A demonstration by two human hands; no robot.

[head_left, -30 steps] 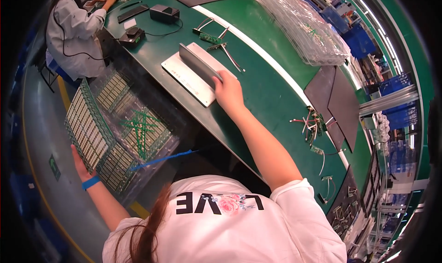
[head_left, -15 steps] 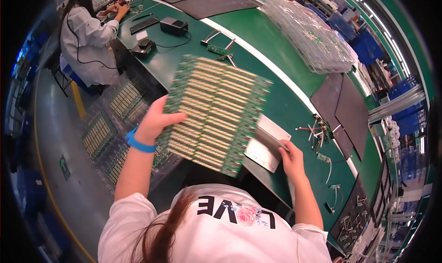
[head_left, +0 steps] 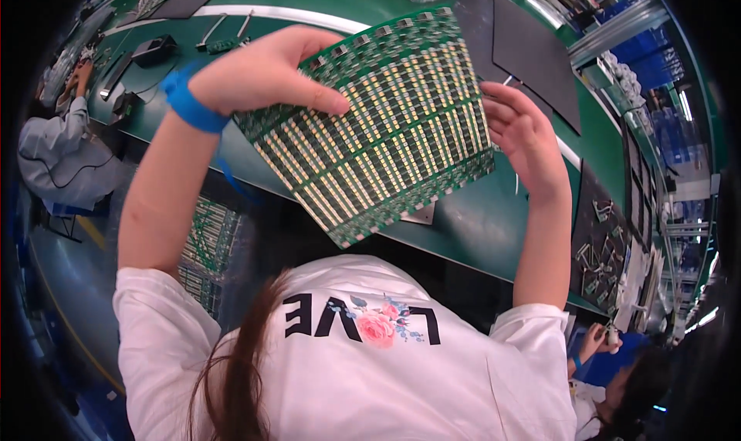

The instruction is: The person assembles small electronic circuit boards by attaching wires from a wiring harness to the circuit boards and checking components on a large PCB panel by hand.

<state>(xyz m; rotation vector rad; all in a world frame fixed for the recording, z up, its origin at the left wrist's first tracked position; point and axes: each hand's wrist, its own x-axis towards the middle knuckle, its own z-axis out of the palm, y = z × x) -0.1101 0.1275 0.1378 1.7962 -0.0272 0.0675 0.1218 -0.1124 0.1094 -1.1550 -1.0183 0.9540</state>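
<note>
A large green circuit board panel [head_left: 386,124], with rows of pale yellow pads or chips and small metal parts along two edges, is held up tilted over the bench. My left hand [head_left: 266,70] grips its upper left edge, thumb flat on the face, other fingers hidden behind it. A blue band [head_left: 193,105] circles that wrist. Beside the panel's right edge is my right hand [head_left: 525,136], fingers spread and slightly curled, with nothing seen in them; whether the fingertips touch the edge is unclear. Part of a silvery metal plate [head_left: 421,212] shows below the panel on the bench.
More board panels [head_left: 210,236] lie low at my left. A black device [head_left: 153,50] sits on the green bench [head_left: 463,240]. Dark mats [head_left: 532,62] cover the far right side; another mat [head_left: 590,240] bears small wired boards. One co-worker [head_left: 62,155] sits left, another [head_left: 617,379] lower right.
My left hand has raised and turned the panel. My right hand has let go of the metal piece it held and come up to the panel's right edge. The view has swung right.
</note>
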